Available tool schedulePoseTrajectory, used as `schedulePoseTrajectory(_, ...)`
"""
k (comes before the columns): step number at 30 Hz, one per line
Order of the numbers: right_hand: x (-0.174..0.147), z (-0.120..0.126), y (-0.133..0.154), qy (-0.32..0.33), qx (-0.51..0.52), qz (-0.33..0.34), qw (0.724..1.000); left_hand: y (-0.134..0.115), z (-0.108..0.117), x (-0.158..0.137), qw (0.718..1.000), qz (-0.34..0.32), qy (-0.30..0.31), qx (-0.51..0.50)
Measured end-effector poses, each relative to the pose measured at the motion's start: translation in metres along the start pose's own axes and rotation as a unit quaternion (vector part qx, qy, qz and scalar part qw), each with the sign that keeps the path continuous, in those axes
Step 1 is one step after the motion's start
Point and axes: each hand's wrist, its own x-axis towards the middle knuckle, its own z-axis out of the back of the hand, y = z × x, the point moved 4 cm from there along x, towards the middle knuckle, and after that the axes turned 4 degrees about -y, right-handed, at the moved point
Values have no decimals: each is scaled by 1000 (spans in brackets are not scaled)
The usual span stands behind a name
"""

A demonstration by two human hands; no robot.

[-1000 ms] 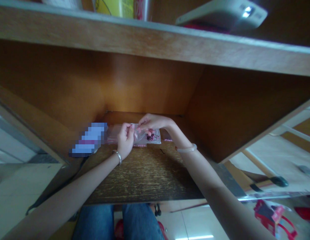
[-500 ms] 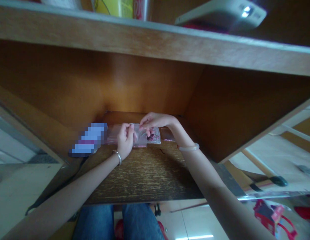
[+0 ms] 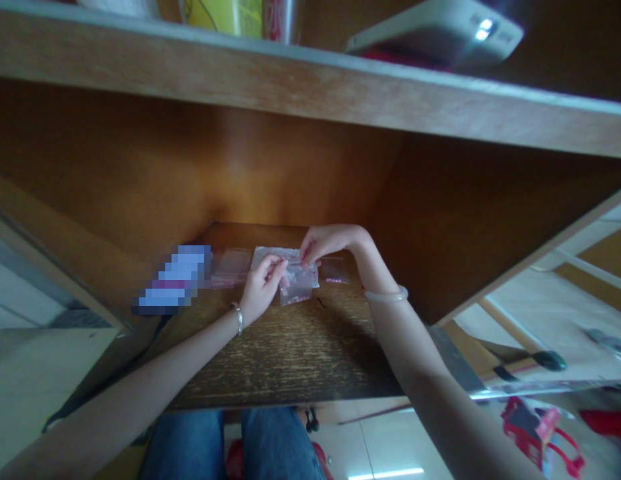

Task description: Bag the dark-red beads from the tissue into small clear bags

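Pinched between both hands, a small clear plastic bag (image 3: 293,280) is held just above the dark wooden desk (image 3: 290,353), deep in the cubby. Its left edge is gripped by the left hand (image 3: 261,288), its top corner by the right hand (image 3: 326,241). Pink bits are seen inside, too blurry to identify.
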Motion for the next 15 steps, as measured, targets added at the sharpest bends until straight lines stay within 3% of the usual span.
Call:
schedulePoseTrajectory(7,-18,8,-19,-28,-4,-160,987,-3,-25,-6,994,32,94,-39)
schedulePoseTrajectory(12,-31,20,-44,-53,-49,-272,959,7,-59,7,989,9,143,-19)
schedulePoseTrajectory(15,-35,24,-59,-69,-64,-302,949,12,-80,19,986,17,167,14)
